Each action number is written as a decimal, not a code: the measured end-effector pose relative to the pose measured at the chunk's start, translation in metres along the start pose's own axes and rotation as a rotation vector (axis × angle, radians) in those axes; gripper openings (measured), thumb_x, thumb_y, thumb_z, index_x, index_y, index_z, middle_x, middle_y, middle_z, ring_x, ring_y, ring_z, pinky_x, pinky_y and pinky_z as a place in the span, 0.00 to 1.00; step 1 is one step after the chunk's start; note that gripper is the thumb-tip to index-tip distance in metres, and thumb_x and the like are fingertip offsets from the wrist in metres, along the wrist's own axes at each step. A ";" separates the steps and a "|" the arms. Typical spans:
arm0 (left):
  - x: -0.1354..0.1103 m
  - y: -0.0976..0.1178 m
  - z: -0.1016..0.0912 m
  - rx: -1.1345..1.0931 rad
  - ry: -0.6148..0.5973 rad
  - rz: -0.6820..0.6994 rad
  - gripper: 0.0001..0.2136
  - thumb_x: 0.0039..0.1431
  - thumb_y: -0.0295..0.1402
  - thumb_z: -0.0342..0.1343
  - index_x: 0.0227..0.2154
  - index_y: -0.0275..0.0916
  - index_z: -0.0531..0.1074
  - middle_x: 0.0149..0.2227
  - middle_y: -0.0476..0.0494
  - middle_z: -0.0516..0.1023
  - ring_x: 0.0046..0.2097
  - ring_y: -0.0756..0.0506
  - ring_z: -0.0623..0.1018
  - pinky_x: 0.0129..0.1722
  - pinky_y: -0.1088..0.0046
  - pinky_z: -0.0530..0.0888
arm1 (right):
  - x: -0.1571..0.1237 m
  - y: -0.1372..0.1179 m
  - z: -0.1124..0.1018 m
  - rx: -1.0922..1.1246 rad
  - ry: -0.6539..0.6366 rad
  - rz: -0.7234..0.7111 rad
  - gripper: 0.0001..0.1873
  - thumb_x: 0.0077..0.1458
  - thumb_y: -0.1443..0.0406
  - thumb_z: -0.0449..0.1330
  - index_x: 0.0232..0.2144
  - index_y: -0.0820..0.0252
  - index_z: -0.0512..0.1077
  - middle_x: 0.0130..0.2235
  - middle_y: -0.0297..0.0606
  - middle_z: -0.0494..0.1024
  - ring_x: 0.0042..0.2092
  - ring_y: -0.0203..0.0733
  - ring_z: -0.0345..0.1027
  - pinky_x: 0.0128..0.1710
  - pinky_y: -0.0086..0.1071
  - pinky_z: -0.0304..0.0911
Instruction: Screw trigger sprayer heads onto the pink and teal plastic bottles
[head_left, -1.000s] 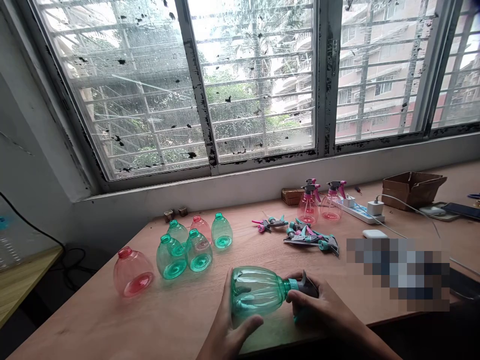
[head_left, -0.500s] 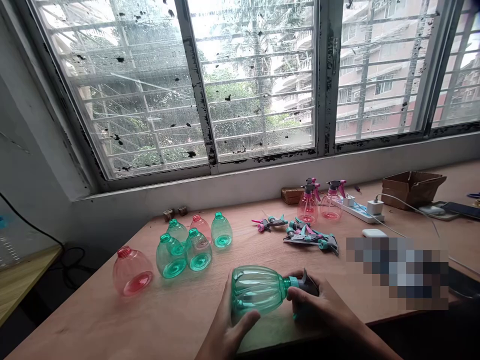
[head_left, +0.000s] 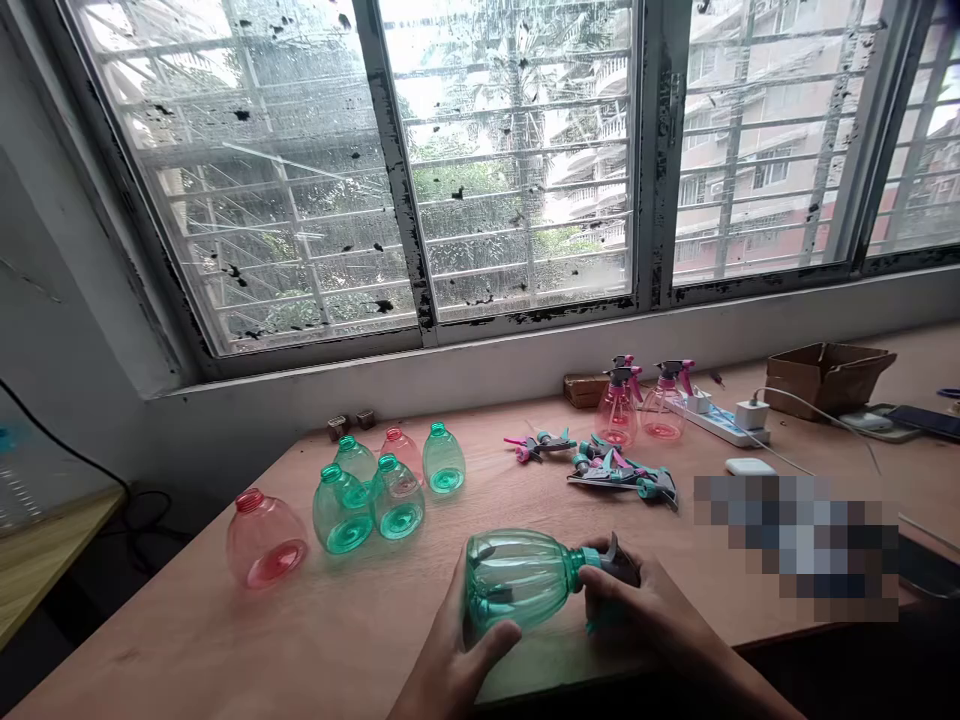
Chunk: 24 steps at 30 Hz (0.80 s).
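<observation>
A clear green spray bottle (head_left: pixel 521 575) lies on its side between my hands, above the near edge of the table. My left hand (head_left: pixel 465 635) is wrapped round its base, with the thumb along the near side. At the neck, my right hand (head_left: pixel 634 595) grips the grey and teal spray head (head_left: pixel 616 565), its thumb against the collar; the fingers beneath are partly hidden. Several open green bottles (head_left: pixel 345 510) and a pink bottle (head_left: pixel 266 540) stand to the left. Loose spray heads (head_left: pixel 622 475) lie in a pile beyond my right hand.
Pink bottles with spray heads (head_left: pixel 664 410) stand at the back, beside a white power strip (head_left: pixel 724 420) with chargers and cables. A cardboard box (head_left: pixel 829 375) sits at the back right. A white case (head_left: pixel 750 467) lies near a blurred-out patch. A window runs behind the table (head_left: pixel 225 640).
The bottle and both hands stay almost in place. My right hand has turned slightly at the spray head, and the trigger sits at a slightly different angle.
</observation>
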<state>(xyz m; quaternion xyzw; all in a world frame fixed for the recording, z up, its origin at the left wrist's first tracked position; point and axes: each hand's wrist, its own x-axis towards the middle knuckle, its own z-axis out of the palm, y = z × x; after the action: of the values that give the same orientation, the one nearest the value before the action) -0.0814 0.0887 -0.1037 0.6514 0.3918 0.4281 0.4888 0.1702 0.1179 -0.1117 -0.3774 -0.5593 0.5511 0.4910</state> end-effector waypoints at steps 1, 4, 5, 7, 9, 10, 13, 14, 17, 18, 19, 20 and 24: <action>0.000 0.001 0.001 -0.004 0.000 -0.008 0.44 0.59 0.47 0.61 0.70 0.44 0.40 0.66 0.33 0.62 0.68 0.31 0.59 0.67 0.51 0.56 | 0.000 0.000 0.000 0.006 -0.001 0.001 0.23 0.49 0.47 0.68 0.33 0.61 0.74 0.25 0.36 0.79 0.28 0.44 0.73 0.31 0.33 0.67; 0.002 0.001 0.003 0.005 0.051 -0.018 0.49 0.54 0.44 0.66 0.70 0.46 0.39 0.66 0.34 0.62 0.67 0.31 0.61 0.66 0.52 0.58 | 0.001 0.001 0.000 0.021 0.002 -0.008 0.23 0.49 0.46 0.67 0.33 0.60 0.73 0.25 0.35 0.79 0.28 0.44 0.73 0.30 0.33 0.68; 0.002 0.000 0.003 0.006 0.075 -0.012 0.50 0.53 0.43 0.67 0.70 0.47 0.38 0.66 0.35 0.62 0.67 0.32 0.62 0.66 0.52 0.58 | 0.001 0.001 0.000 0.022 0.007 -0.010 0.23 0.49 0.46 0.67 0.33 0.60 0.73 0.25 0.35 0.79 0.28 0.44 0.72 0.30 0.33 0.68; 0.003 -0.003 0.004 0.003 0.091 -0.002 0.51 0.53 0.41 0.67 0.70 0.49 0.36 0.67 0.35 0.61 0.65 0.33 0.65 0.66 0.52 0.59 | 0.001 0.002 0.000 0.021 0.013 -0.005 0.23 0.50 0.46 0.67 0.32 0.61 0.73 0.24 0.35 0.79 0.28 0.43 0.72 0.30 0.33 0.67; 0.002 -0.005 0.003 0.016 0.074 -0.001 0.53 0.53 0.40 0.68 0.70 0.49 0.33 0.68 0.36 0.59 0.66 0.33 0.64 0.66 0.52 0.57 | 0.001 0.002 -0.001 0.017 0.001 -0.001 0.23 0.51 0.47 0.66 0.32 0.61 0.74 0.24 0.35 0.79 0.28 0.43 0.72 0.31 0.33 0.67; 0.002 -0.006 0.003 0.031 0.069 -0.004 0.55 0.52 0.41 0.68 0.70 0.49 0.31 0.68 0.36 0.58 0.67 0.32 0.62 0.67 0.51 0.56 | 0.001 0.002 -0.001 0.015 -0.010 -0.002 0.22 0.51 0.47 0.67 0.32 0.61 0.74 0.25 0.35 0.79 0.28 0.43 0.72 0.31 0.32 0.67; 0.001 -0.006 0.001 0.041 0.066 -0.019 0.53 0.54 0.45 0.66 0.70 0.44 0.33 0.68 0.33 0.59 0.68 0.31 0.59 0.67 0.50 0.54 | 0.000 0.000 -0.002 0.003 -0.039 -0.004 0.21 0.52 0.49 0.67 0.34 0.62 0.73 0.26 0.36 0.80 0.30 0.42 0.72 0.33 0.32 0.66; 0.001 -0.006 0.001 0.030 0.060 -0.020 0.51 0.56 0.46 0.64 0.70 0.42 0.34 0.67 0.32 0.61 0.67 0.31 0.60 0.67 0.50 0.56 | 0.000 0.000 -0.002 0.001 -0.045 -0.004 0.21 0.52 0.49 0.67 0.34 0.62 0.73 0.26 0.36 0.80 0.30 0.42 0.72 0.33 0.32 0.66; 0.002 -0.004 0.000 0.037 0.066 -0.010 0.48 0.57 0.45 0.63 0.70 0.42 0.37 0.67 0.32 0.61 0.67 0.31 0.61 0.66 0.51 0.57 | 0.000 -0.001 -0.002 0.008 -0.050 -0.011 0.21 0.53 0.49 0.67 0.35 0.62 0.73 0.26 0.36 0.80 0.30 0.42 0.73 0.33 0.33 0.67; 0.002 -0.004 0.000 0.058 0.085 -0.003 0.49 0.56 0.44 0.64 0.70 0.44 0.37 0.68 0.33 0.59 0.68 0.31 0.59 0.67 0.51 0.56 | 0.000 -0.001 -0.002 0.014 -0.048 -0.014 0.21 0.53 0.49 0.66 0.35 0.62 0.73 0.26 0.36 0.80 0.30 0.42 0.72 0.33 0.33 0.67; 0.003 -0.003 0.000 0.076 0.100 0.001 0.49 0.56 0.43 0.65 0.70 0.46 0.36 0.69 0.35 0.56 0.69 0.32 0.58 0.68 0.51 0.54 | 0.000 -0.001 -0.002 0.018 -0.048 -0.015 0.21 0.53 0.49 0.66 0.35 0.62 0.73 0.26 0.36 0.80 0.31 0.42 0.72 0.33 0.33 0.67; 0.003 -0.003 0.001 0.084 0.102 0.003 0.50 0.55 0.42 0.66 0.70 0.48 0.35 0.70 0.37 0.55 0.69 0.32 0.57 0.68 0.51 0.54 | 0.000 -0.001 -0.002 0.023 -0.046 -0.016 0.21 0.53 0.49 0.66 0.35 0.62 0.73 0.26 0.36 0.80 0.30 0.42 0.72 0.33 0.33 0.67; 0.000 -0.002 0.002 0.079 0.061 0.006 0.52 0.54 0.44 0.66 0.70 0.48 0.32 0.70 0.36 0.55 0.69 0.32 0.57 0.68 0.52 0.52 | 0.001 0.002 -0.001 0.090 -0.009 -0.017 0.22 0.52 0.49 0.67 0.33 0.62 0.72 0.26 0.35 0.79 0.28 0.41 0.72 0.31 0.32 0.68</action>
<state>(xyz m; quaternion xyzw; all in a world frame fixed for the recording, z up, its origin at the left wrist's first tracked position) -0.0801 0.0888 -0.1062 0.6579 0.4213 0.4335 0.4492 0.1708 0.1189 -0.1141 -0.3477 -0.5393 0.5732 0.5097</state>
